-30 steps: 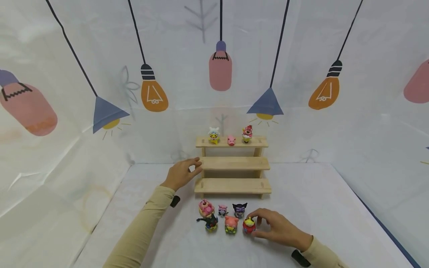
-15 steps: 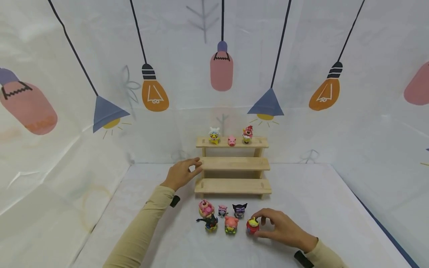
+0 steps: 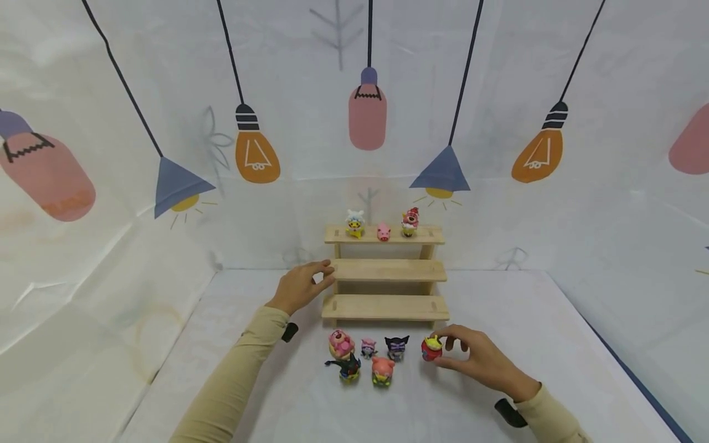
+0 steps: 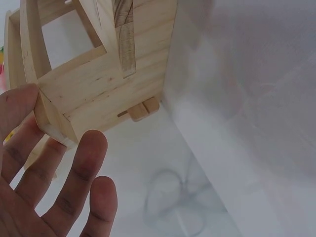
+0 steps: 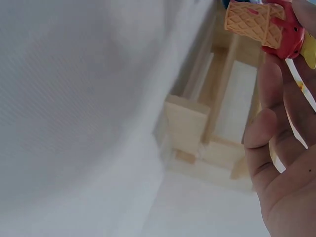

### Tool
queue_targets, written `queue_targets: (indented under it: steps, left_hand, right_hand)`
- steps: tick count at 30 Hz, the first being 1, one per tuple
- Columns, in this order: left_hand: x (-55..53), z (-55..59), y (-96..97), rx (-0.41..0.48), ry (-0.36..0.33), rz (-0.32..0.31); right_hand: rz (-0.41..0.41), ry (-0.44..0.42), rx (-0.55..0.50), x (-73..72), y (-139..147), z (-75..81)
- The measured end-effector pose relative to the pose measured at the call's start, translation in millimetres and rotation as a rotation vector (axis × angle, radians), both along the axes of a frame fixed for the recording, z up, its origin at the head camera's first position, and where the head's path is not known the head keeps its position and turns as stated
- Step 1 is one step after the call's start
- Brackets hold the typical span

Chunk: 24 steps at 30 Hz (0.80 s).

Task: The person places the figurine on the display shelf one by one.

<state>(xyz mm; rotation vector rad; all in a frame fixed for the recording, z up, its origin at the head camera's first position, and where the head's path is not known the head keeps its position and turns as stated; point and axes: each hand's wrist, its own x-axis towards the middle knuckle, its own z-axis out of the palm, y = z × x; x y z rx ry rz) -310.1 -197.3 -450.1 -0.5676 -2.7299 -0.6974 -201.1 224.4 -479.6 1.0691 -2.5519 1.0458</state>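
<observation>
Between the thumb and fingers of my right hand [image 3: 484, 362] is a small toy figurine [image 3: 431, 349], red with a yellow top, lifted off the table right of the other figurines. The right wrist view shows its waffle-cone base [image 5: 253, 22] tipped sideways. My left hand [image 3: 301, 288] pinches the left end of the middle step of a three-tier wooden display stand [image 3: 388, 307]; in the left wrist view its other fingers [image 4: 91, 153] stay extended. On the top step stand a yellow figurine with a white hood [image 3: 355, 225], a pink pig [image 3: 383, 232] and a red-hatted figurine [image 3: 410, 222].
In front of the stand several figurines sit on the white table [image 3: 288, 394]: a pink bear [image 3: 340, 344], a small pink one [image 3: 368, 348], a black-eared one [image 3: 396, 348], a dark winged one [image 3: 348, 370] and a coral one [image 3: 382, 371]. A lamp-printed cloth [image 3: 310, 203] hangs behind.
My right hand has drawn the red and yellow figurine rightward out of the front row, then raised it toward the stand. The left hand keeps its place at the middle step.
</observation>
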Motion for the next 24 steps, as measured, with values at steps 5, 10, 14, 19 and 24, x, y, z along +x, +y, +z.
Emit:
queue_targets:
  steps: [5, 10, 14, 19, 24]
  left_hand:
    - [0.0, -1.6, 0.1, 0.021, -0.005, -0.001]
    - [0.1, -1.4, 0.3, 0.009, 0.006, 0.009]
    - [1.2, -1.8, 1.0, 0.016, 0.007, 0.0]
    - [1.1, -4.7, 1.1, 0.015, 0.01, 0.011]
    - [1.4, -2.1, 0.3, 0.009, 0.017, 0.004]
  right_hand:
    - [-0.019, 0.021, -0.04, -7.2, 0, 4.8]
    - [-0.074, 0.017, -0.077, -13.6, -6, 6.9]
    - [-0.089, 0.017, -0.113, -17.8, -12, 6.9]
    - [-0.072, 0.004, -0.154, -25.0, -22, 5.8]
    - [-0.074, -0.01, -0.172, -29.3, -35, 11.7]
